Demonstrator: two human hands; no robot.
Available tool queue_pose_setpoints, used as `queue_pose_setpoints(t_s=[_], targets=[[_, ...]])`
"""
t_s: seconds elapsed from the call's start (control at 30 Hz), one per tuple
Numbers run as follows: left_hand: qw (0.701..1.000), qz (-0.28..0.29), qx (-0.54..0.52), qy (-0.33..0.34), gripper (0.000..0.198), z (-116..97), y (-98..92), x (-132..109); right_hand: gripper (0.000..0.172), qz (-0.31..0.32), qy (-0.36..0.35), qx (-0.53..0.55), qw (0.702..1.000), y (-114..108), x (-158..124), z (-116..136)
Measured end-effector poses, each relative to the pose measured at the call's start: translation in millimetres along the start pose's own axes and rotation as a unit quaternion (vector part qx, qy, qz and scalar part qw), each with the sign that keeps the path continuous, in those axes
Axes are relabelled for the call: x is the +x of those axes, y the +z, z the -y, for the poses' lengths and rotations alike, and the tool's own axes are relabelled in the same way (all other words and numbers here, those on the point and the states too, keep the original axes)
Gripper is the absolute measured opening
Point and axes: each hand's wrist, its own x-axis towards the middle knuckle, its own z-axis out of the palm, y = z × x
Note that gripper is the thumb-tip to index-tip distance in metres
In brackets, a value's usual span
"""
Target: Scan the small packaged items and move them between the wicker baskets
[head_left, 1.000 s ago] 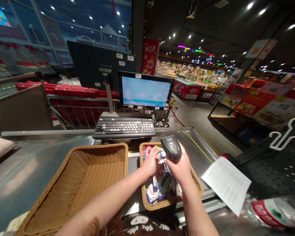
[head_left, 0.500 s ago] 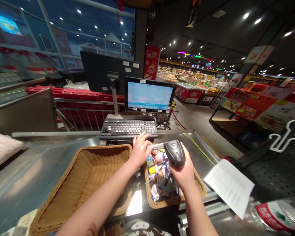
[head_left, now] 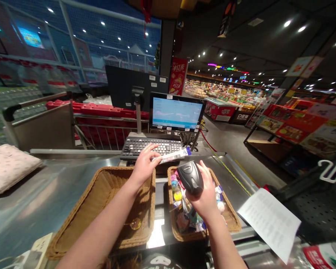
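Note:
My left hand (head_left: 146, 164) is in front of the keyboard (head_left: 134, 146), its fingers above the lower keys. Between thumb and fingers it grips a long, thin white package (head_left: 174, 155) with a blue end and what looks like a barcode. My right hand (head_left: 205, 198) is wrapped round a black barcode scanner (head_left: 190, 178), above the right wicker basket (head_left: 235, 220). Small, colourful wrapped items (head_left: 177, 195) fill much of that basket, partly hidden by my hand. In the left wicker basket (head_left: 81, 209) lies a round yellow item (head_left: 135, 224), possibly a lollipop; my left forearm crosses this basket.
A lit screen (head_left: 177, 114) stands behind the keyboard, beside a second monitor (head_left: 123, 87) seen from the back. On the right are a printed paper sheet (head_left: 270, 220) and a bottle (head_left: 319, 257). A pale bag (head_left: 11, 168) lies at the left, a power strip (head_left: 40, 248) nearer me.
My left hand has moved left with the white package, which now shows clear of the scanner. The scanner has shifted slightly left in my right hand. The camera view has turned a little left.

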Motion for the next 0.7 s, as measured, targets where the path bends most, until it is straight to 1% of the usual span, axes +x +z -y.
queue_pose_setpoints(t_s=[0.17, 0.3, 0.47, 0.7], targets=[[0.999, -0.034, 0.015, 0.007, 0.025, 5.6, -12.0, -0.2, 0.057, 0.022, -0.005, -0.018, 1.000, 4.8, 6.9, 9.5], [0.999, -0.046, 0.027, 0.008, 0.024, 7.5, -17.0, -1.9, 0.051, 0.037, -0.018, -0.026, 0.999, 8.7, 8.8, 14.2], [0.998, -0.052, 0.030, 0.006, 0.024, 10.5, -20.2, -6.0, 0.054, 0.046, -0.027, -0.027, 0.998, 12.0, 7.8, 17.2], [0.999, -0.039, 0.034, -0.006, 0.024, 11.0, -26.7, -11.6, 0.058, 0.053, -0.026, -0.033, 0.998, 13.5, 7.0, 22.1]])
